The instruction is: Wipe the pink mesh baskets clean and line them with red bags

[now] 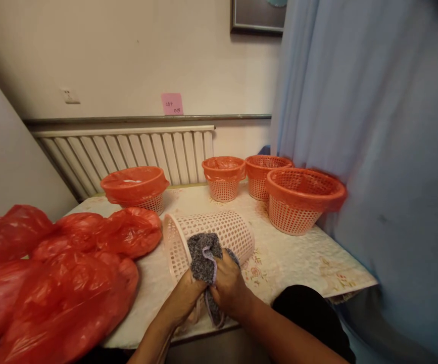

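A pale pink plastic basket (230, 230) with round holes lies on its side near the table's front edge, its mouth facing left. In front of it, my left hand (190, 290) and my right hand (228, 280) are close together, both closed on a dark grey cloth (203, 247) with a light purple edge. The bunched cloth covers part of the basket's rim and side. My left hand is by the basket's mouth, and whether its fingers also grip the rim is hidden. My right hand is against the basket's near side.
Several tied red plastic bags (70, 293) pile up at the left. Behind them stands a basket lined with a red bag (135, 182). Three more lined baskets, including a large one (298, 217), stand at the back right. A blue curtain (374, 126) hangs along the right side.
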A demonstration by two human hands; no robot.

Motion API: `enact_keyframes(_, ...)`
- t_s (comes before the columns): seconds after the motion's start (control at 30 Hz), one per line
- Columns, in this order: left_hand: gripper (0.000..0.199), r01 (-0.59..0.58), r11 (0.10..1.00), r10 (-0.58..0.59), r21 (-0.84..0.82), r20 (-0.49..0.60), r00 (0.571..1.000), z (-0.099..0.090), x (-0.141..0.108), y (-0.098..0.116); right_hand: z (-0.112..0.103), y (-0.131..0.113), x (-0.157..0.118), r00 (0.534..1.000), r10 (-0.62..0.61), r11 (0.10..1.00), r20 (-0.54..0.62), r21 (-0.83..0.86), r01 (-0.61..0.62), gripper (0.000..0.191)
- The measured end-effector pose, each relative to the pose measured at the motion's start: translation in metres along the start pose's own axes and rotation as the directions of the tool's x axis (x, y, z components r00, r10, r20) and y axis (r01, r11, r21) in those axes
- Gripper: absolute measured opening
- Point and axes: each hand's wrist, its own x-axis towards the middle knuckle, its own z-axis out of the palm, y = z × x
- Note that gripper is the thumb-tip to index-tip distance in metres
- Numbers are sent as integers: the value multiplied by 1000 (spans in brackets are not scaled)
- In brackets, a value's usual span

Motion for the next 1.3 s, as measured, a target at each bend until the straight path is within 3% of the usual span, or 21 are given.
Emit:
enact_keyframes(0.17,51,19,999,-19,32,-1,1000,-1,-3,-8,1,17,-6,996,92,993,16,-75,-91,21)
enact_keyframes(0.27,48,11,998,-14,66,44,999,-1,-6,-8,-2,35,-8,978,210,971,-5,-118,-209,25)
enact_keyframes(0.4,50,39,989,-52,144,85,995,-1,-11,-11,-12,66,-10,908,412,891,-75,-174,-419,34)
enact_keyframes(0.53,51,25,981,-52,192,133,990,0,-15,-18,-20,87,-11,823,554,787,-124,-243,-567,28)
enact_keyframes(1.3,55,56,965,-84,256,99,992,-1,-17,-41,-16,88,-16,812,577,752,-83,-335,-568,22)
